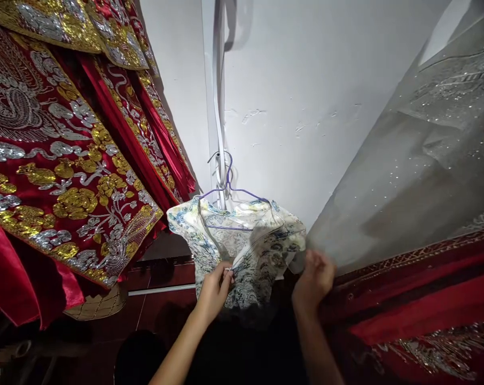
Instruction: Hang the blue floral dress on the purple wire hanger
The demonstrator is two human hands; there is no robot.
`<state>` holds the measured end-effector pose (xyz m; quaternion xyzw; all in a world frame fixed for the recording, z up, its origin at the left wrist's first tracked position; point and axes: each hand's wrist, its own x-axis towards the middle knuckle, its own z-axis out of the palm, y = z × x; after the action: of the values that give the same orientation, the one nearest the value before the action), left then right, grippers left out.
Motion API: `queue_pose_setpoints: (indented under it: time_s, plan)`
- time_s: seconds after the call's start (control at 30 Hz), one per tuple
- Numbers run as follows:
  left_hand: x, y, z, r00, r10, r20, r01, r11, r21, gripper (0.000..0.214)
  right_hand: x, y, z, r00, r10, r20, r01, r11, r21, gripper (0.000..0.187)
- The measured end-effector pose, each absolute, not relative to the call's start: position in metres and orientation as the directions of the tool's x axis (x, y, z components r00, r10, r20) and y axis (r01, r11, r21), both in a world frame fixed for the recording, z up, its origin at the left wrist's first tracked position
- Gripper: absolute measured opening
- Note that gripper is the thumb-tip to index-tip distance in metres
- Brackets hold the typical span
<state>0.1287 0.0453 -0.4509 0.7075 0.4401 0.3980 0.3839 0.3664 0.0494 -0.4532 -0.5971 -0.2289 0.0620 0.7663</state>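
Short-sleeved floral-print garment (pixel 262 264) hangs mid-scene on a thin purple hanger (pixel 247 191), between a red embroidered costume (pixel 79 203) at left and a pale sequined gown (pixel 402 166) at right. The left hand (pixel 217 282) pinches its front edge, while the right hand (pixel 314 275), apart from the left beside the right sleeve, is too blurred to tell any grip. A hard downward tug could slide the shoulders off the hanger.

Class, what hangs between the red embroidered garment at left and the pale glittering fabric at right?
A short-sleeved floral-print garment on a purple hanger hangs there, before a white wall, in the head view.
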Motion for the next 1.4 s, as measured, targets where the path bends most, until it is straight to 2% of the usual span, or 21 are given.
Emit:
queue_pose_setpoints:
  time_s: [0.03, 0.07, 0.13, 0.17, 0.23, 0.4, 0.5, 0.67, 0.77, 0.9, 0.97, 1.07, 1.1, 1.17, 1.23, 1.27, 1.33, 1.4]
  plan:
    - [0.130, 0.043, -0.452, 0.277, 0.936, 0.219, 0.279, -0.296, 0.913, 0.026, 0.352, 0.040, -0.472, 0.876, 0.404, 0.262, 0.176, 0.237, -0.955, 0.037]
    - [0.131, 0.040, -0.451, 0.264, 0.940, 0.215, 0.236, -0.279, 0.931, 0.026, 0.337, 0.031, -0.488, 0.824, 0.519, 0.227, 0.143, 0.198, -0.970, 0.033]
    - [0.135, 0.035, -0.446, 0.256, 0.945, 0.205, 0.112, -0.239, 0.965, 0.025, 0.307, 0.018, -0.509, 0.528, 0.831, 0.177, 0.111, 0.139, -0.984, 0.029]
    - [0.138, 0.032, -0.443, 0.256, 0.947, 0.197, 0.030, -0.211, 0.977, 0.025, 0.294, 0.015, -0.513, 0.385, 0.907, 0.169, 0.120, 0.132, -0.984, 0.030]
    - [0.145, 0.028, -0.435, 0.255, 0.951, 0.176, -0.139, -0.145, 0.980, 0.024, 0.273, 0.015, -0.511, 0.224, 0.957, 0.187, 0.163, 0.152, -0.975, 0.035]
    - [0.157, 0.033, -0.402, 0.152, 0.973, 0.173, -0.388, -0.102, 0.916, 0.034, 0.260, 0.036, -0.490, 0.140, 0.951, 0.275, 0.201, 0.244, -0.949, 0.017]
    - [0.155, 0.054, -0.364, 0.050, 0.977, 0.205, -0.460, -0.160, 0.874, 0.042, 0.271, 0.045, -0.486, 0.079, 0.946, 0.314, 0.241, 0.288, -0.927, 0.021]
    - [0.149, 0.089, -0.287, 0.008, 0.940, 0.342, -0.497, -0.293, 0.817, 0.045, 0.301, 0.044, -0.481, -0.084, 0.966, 0.243, 0.295, 0.257, -0.920, 0.028]
    - [0.150, 0.093, -0.262, 0.018, 0.897, 0.441, -0.485, -0.377, 0.789, 0.044, 0.318, 0.038, -0.483, -0.120, 0.976, 0.184, 0.315, 0.213, -0.925, 0.029]
    - [0.156, 0.082, -0.270, 0.129, 0.869, 0.477, -0.429, -0.385, 0.817, 0.037, 0.332, 0.034, -0.476, -0.058, 0.985, 0.165, 0.333, 0.174, -0.927, 0.026]
    - [0.159, 0.075, -0.281, 0.143, 0.863, 0.485, -0.396, -0.399, 0.827, 0.032, 0.333, 0.035, -0.453, 0.001, 0.980, 0.198, 0.269, 0.190, -0.944, 0.021]
    - [0.161, 0.069, -0.288, 0.169, 0.851, 0.498, -0.357, -0.418, 0.835, 0.028, 0.327, 0.041, -0.389, 0.091, 0.946, 0.313, 0.093, 0.305, -0.948, 0.038]
    - [0.161, 0.069, -0.288, 0.186, 0.845, 0.502, -0.352, -0.420, 0.836, 0.028, 0.324, 0.045, -0.364, 0.093, 0.920, 0.382, 0.085, 0.375, -0.923, 0.046]
    - [0.160, 0.068, -0.283, 0.207, 0.835, 0.510, -0.350, -0.424, 0.835, 0.029, 0.317, 0.055, -0.320, 0.066, 0.874, 0.482, 0.148, 0.469, -0.870, 0.050]
    - [0.156, 0.069, -0.278, 0.189, 0.841, 0.506, -0.344, -0.426, 0.837, 0.031, 0.310, 0.066, -0.292, -0.018, 0.850, 0.527, 0.315, 0.505, -0.804, 0.030]
    - [0.154, 0.070, -0.277, 0.178, 0.849, 0.497, -0.336, -0.422, 0.842, 0.031, 0.307, 0.071, -0.286, -0.053, 0.840, 0.541, 0.393, 0.515, -0.762, 0.022]
    - [0.149, 0.073, -0.280, 0.162, 0.867, 0.471, -0.317, -0.407, 0.857, 0.032, 0.299, 0.080, -0.284, -0.081, 0.817, 0.571, 0.495, 0.531, -0.688, 0.024]
    - [0.145, 0.076, -0.290, 0.135, 0.887, 0.441, -0.303, -0.387, 0.871, 0.032, 0.289, 0.085, -0.288, -0.071, 0.792, 0.606, 0.502, 0.553, -0.665, 0.024]
